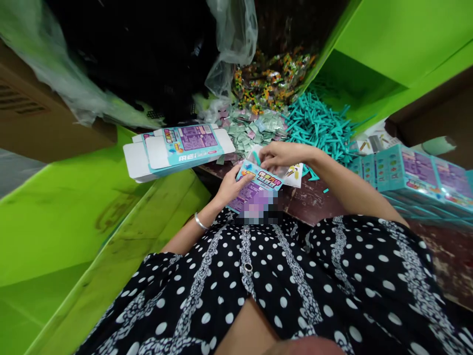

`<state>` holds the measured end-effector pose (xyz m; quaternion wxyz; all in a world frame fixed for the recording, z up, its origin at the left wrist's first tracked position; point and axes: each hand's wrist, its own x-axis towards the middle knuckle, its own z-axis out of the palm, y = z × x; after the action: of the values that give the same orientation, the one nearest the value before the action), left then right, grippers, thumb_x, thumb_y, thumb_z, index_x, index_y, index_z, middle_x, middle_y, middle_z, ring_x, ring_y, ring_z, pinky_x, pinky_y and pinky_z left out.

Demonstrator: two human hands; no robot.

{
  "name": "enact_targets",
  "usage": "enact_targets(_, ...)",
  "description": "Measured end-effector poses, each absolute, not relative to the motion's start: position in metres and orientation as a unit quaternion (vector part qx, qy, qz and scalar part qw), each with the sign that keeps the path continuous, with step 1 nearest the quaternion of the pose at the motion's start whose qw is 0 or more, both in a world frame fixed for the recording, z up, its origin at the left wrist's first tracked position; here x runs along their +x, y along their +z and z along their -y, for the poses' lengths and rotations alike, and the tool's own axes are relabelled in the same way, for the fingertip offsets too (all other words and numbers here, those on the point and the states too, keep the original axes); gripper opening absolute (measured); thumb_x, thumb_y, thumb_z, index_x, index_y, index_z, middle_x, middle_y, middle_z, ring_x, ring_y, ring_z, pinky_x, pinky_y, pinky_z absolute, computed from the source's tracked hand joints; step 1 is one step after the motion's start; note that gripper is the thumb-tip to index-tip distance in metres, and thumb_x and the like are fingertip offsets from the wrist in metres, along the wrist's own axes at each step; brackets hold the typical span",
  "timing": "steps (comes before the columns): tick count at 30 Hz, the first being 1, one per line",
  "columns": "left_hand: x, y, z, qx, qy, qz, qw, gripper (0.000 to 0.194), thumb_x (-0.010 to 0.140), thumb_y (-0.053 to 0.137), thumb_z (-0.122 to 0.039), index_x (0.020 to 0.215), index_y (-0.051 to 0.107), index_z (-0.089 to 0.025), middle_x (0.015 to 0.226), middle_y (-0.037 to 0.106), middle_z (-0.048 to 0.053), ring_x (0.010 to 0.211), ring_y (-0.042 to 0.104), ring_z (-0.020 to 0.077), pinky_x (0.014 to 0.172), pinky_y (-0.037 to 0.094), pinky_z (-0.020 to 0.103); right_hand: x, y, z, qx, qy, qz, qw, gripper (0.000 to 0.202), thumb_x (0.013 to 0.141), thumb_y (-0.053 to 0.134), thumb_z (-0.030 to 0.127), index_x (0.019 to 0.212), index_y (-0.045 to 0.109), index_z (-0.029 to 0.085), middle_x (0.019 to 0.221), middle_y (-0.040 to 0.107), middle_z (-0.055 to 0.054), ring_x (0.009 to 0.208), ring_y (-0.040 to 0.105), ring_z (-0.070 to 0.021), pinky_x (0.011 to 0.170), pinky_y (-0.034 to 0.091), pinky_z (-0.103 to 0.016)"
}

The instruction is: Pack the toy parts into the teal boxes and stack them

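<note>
Teal-and-purple card box (254, 190), head view: held before the wearer's body, apparently part-way through packing.
Left hand (232, 185) grips the box, thumb across its print; right hand (281, 155) bends over its far end, fingers at a teal stick (256, 158), whether pinched cannot be told; box contents hidden. Left of the box: flat-looking cartons (195, 140), judged still to do. Right of it: stacked boxes (417, 170), seemingly done, contents unseen. Beyond it: loose sachets (254, 125); right of those, a stick heap (321, 123); farther back, clear plastic bagging (266, 81) containing orange, green and black bits.
</note>
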<state>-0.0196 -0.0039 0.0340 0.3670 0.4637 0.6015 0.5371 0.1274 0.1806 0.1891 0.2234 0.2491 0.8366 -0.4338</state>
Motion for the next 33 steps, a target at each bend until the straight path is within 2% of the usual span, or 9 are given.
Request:
enact_targets(4, -0.025, 0.030, 0.005, 0.446, 0.535, -0.615, 0.370, 0.060, 0.093, 0.078, -0.062, 0.134, 0.074, -0.018, 0.131, 0.083, 0.012, 0.119, 0.077, 0.0327, 0.110, 0.059, 0.044, 0.127, 0.189, -0.215, 0.286, -0.421, -0.853, 0.118, 0.024, 0.105, 0.070, 0.041, 0.094, 0.071, 0.020, 0.086, 0.081, -0.008, 0.072, 0.077, -0.0183, 0.068, 0.064, -0.030)
enact_targets(8, -0.032, 0.022, 0.003, 0.430, 0.521, -0.624, 0.394, 0.062, 0.091, 0.079, -0.064, 0.130, 0.074, -0.017, 0.126, 0.085, 0.012, 0.116, 0.078, 0.0347, 0.109, 0.059, 0.046, 0.093, 0.174, -0.278, 0.375, -0.214, -0.901, -0.052, 0.021, 0.105, 0.065, 0.033, 0.092, 0.073, 0.019, 0.094, 0.083, -0.014, 0.092, 0.081, -0.0292, 0.086, 0.065, -0.039)
enact_targets(12, -0.039, 0.014, -0.002, 0.418, 0.512, -0.637, 0.397, 0.065, 0.089, 0.080, -0.066, 0.133, 0.074, -0.018, 0.132, 0.084, 0.013, 0.122, 0.078, 0.0370, 0.114, 0.057, 0.050, 0.025, 0.140, -0.324, 0.433, -0.064, -0.898, -0.040, 0.030, 0.105, 0.062, 0.025, 0.129, 0.077, 0.014, 0.137, 0.081, -0.023, 0.133, 0.073, -0.0382, 0.112, 0.057, -0.044)
enact_targets(15, -0.043, 0.012, -0.002, 0.424, 0.499, -0.640, 0.402, 0.061, 0.090, 0.079, -0.066, 0.129, 0.076, -0.019, 0.128, 0.084, 0.012, 0.119, 0.078, 0.0365, 0.111, 0.059, 0.050, -0.023, 0.123, -0.345, 0.494, -0.059, -0.868, -0.011, 0.052, 0.105, 0.066, 0.030, 0.151, 0.066, 0.007, 0.148, 0.074, -0.030, 0.140, 0.070, -0.0406, 0.114, 0.057, -0.048)
enact_targets(19, -0.050, 0.013, 0.002, 0.424, 0.487, -0.650, 0.401, 0.056, 0.090, 0.078, -0.065, 0.123, 0.076, -0.020, 0.121, 0.085, 0.011, 0.112, 0.078, 0.0350, 0.105, 0.061, 0.048, -0.052, 0.117, -0.368, 0.528, -0.066, -0.847, 0.005, 0.078, 0.091, 0.088, 0.034, 0.156, 0.062, 0.000, 0.151, 0.069, -0.035, 0.142, 0.069, -0.0443, 0.118, 0.057, -0.053)
enact_targets(24, -0.058, 0.012, 0.006, 0.399, 0.507, -0.650, 0.402, 0.060, 0.090, 0.078, -0.066, 0.126, 0.075, -0.019, 0.125, 0.085, 0.012, 0.115, 0.079, 0.0361, 0.107, 0.060, 0.048, -0.031, 0.122, -0.386, 0.495, -0.111, -0.859, -0.075, 0.051, 0.096, 0.084, 0.056, 0.120, 0.079, 0.011, 0.129, 0.080, -0.025, 0.128, 0.073, -0.0405, 0.111, 0.059, -0.053)
enact_targets(27, -0.060, 0.013, 0.007, 0.381, 0.529, -0.645, 0.399, 0.062, 0.090, 0.079, -0.066, 0.129, 0.074, -0.018, 0.128, 0.085, 0.013, 0.118, 0.079, 0.0367, 0.109, 0.059, 0.048, 0.008, 0.133, -0.376, 0.445, -0.188, -0.865, -0.134, 0.043, 0.102, 0.074, 0.061, 0.101, 0.076, 0.018, 0.102, 0.081, -0.014, 0.100, 0.075, -0.0283, 0.090, 0.064, -0.042)
enact_targets(30, -0.058, 0.017, 0.009, 0.380, 0.548, -0.637, 0.387, 0.063, 0.090, 0.079, -0.066, 0.130, 0.074, -0.018, 0.128, 0.085, 0.012, 0.118, 0.078, 0.0351, 0.107, 0.059, 0.045, 0.059, 0.151, -0.340, 0.362, -0.316, -0.864, -0.151, 0.042, 0.100, 0.074, 0.062, 0.092, 0.071, 0.022, 0.086, 0.076, -0.008, 0.075, 0.067, -0.0199, 0.066, 0.056, -0.031)
enact_targets(33, -0.052, 0.019, 0.009, 0.387, 0.562, -0.624, 0.382, 0.061, 0.092, 0.078, -0.064, 0.129, 0.074, -0.017, 0.128, 0.084, 0.012, 0.117, 0.077, 0.0328, 0.106, 0.059, 0.043, 0.103, 0.170, -0.291, 0.315, -0.346, -0.877, -0.111, 0.040, 0.099, 0.074, 0.062, 0.090, 0.071, 0.023, 0.086, 0.077, -0.009, 0.069, 0.065, -0.0189, 0.063, 0.054, -0.032)
